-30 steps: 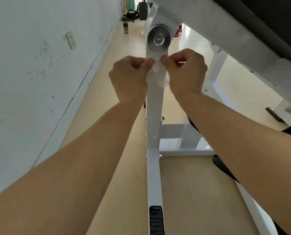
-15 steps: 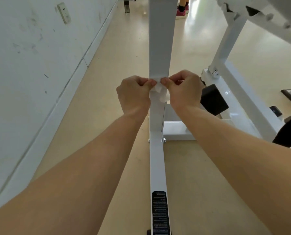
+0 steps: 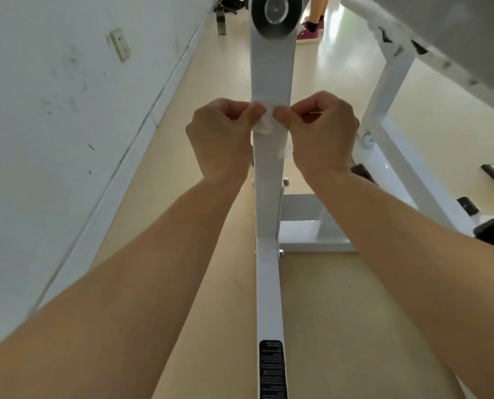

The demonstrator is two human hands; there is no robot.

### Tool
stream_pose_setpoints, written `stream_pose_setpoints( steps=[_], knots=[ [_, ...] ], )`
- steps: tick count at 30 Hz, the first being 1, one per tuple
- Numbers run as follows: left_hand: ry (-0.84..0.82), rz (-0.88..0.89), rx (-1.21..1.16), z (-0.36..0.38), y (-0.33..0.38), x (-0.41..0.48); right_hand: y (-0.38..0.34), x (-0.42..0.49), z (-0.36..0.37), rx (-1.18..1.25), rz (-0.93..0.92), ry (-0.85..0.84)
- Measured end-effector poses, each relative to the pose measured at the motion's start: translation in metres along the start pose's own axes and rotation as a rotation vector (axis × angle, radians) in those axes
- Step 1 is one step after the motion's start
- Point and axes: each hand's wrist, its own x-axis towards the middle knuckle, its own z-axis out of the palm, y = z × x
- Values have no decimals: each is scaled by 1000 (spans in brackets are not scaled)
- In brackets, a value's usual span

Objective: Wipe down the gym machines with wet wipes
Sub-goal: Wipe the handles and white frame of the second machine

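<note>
Fingers (image 3: pixel 254 112) of both hands were curled tight, pinching a small white wipe (image 3: pixel 264 124) between thumbs and forefingers. The left hand (image 3: pixel 219 133) held the wipe's left end and the right hand (image 3: pixel 323 131) its right end, with the thumbs almost meeting. The wipe lay across the front of a white post (image 3: pixel 271 67) of a gym machine, touching the metal roughly midway between a round disc (image 3: pixel 277 12) at the top and the base bar (image 3: pixel 268 298) on the floor (image 3: pixel 340 298). A loose corner of the wipe hung at the post's right edge, beside the right hand. The step in hand looked like wiping the post's front face. The next move would likely call for sliding both hands along the post together, with the wipe pressed flat so it did not bunch or lift, then covering the sides and the base bar. A wall (image 3: pixel 38 139) stood to the left, another white frame (image 3: pixel 389 90) to the right.
</note>
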Motion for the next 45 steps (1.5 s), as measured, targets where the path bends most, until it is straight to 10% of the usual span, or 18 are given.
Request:
stream_pose_setpoints(
  steps=[17, 45],
  knots=[
    [-163, -109, 199, 32, -131, -68, 115, -64, 37, -206, -5, -26],
    [-318, -457, 432, 60, -209, -117, 218, -117, 69, -222, 498, -245]
  ],
)
